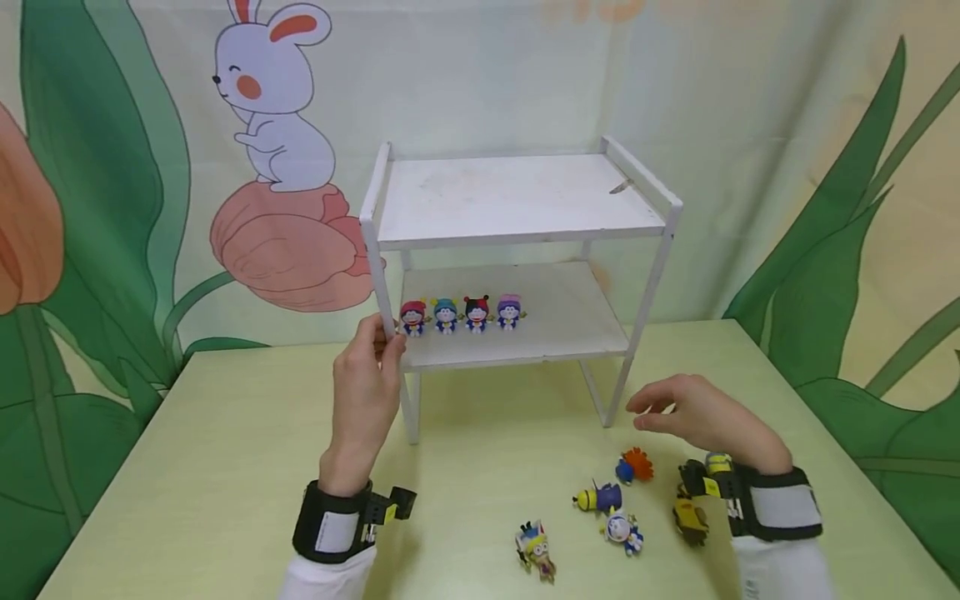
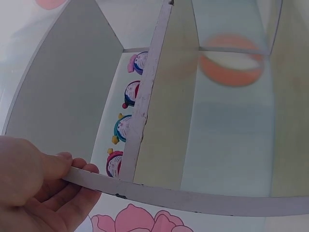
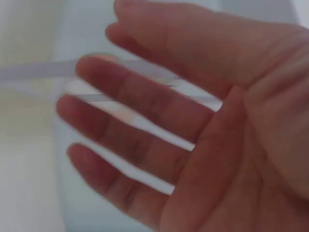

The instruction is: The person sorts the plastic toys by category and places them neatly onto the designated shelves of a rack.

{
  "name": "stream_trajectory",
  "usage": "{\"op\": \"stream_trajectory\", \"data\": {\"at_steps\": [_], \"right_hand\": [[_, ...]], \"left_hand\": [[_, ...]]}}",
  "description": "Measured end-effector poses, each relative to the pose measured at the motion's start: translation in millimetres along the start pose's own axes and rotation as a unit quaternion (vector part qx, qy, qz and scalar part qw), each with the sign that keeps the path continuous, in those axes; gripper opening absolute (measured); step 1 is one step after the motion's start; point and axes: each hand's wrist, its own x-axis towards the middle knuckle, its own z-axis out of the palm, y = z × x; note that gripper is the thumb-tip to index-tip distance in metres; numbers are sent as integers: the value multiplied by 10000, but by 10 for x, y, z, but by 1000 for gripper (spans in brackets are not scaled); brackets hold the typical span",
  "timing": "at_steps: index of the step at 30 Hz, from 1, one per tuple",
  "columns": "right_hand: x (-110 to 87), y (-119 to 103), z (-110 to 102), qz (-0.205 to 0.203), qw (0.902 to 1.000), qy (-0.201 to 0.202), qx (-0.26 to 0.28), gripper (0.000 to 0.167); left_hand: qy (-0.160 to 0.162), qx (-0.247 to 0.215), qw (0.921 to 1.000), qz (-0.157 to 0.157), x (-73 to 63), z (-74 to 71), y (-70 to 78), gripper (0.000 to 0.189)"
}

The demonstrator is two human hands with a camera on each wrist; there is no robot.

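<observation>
My left hand (image 1: 365, 408) holds the front left post of a white two-tier shelf (image 1: 517, 196); in the left wrist view the thumb and fingers (image 2: 72, 193) pinch that post. Beside it, four-in-a-row is not counted here: several small figurines with coloured hats stand along the lower tier, among them a red-hatted figurine (image 1: 412, 318) nearest the hand and a purple-hatted figurine (image 1: 509, 312) at the row's right end. My right hand (image 1: 708, 421) hovers off the shelf's right front leg, holding nothing. The right wrist view shows its fingers (image 3: 145, 99) spread and nearly straight.
Loose figurines lie on the table (image 1: 247, 467) in front: an orange-and-blue figurine (image 1: 636, 465), a yellow-and-purple figurine (image 1: 600, 498), a white-and-blue figurine (image 1: 622, 532), a yellow-capped figurine (image 1: 536, 550) and a brown-yellow figurine (image 1: 690, 521). A printed cloth (image 1: 480, 75) hangs behind.
</observation>
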Motion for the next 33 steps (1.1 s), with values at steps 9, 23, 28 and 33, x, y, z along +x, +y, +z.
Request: {"op": "stream_trajectory", "data": {"at_steps": [9,23,28,33], "right_hand": [[36,304,349,396,9931,-1042,375,26],[123,346,559,738,9919,-1027,122,37],[136,360,597,771,9923,-971,-43,36],[130,338,545,669,9929,-968,-199,32]], "left_hand": [[-48,30,10000,-51,-9,-8,-20,23],[26,31,10000,-14,13,-25,5,20],[17,70,10000,-42,12,-27,10,20],[9,68,10000,-48,11,-26,12,20]]}}
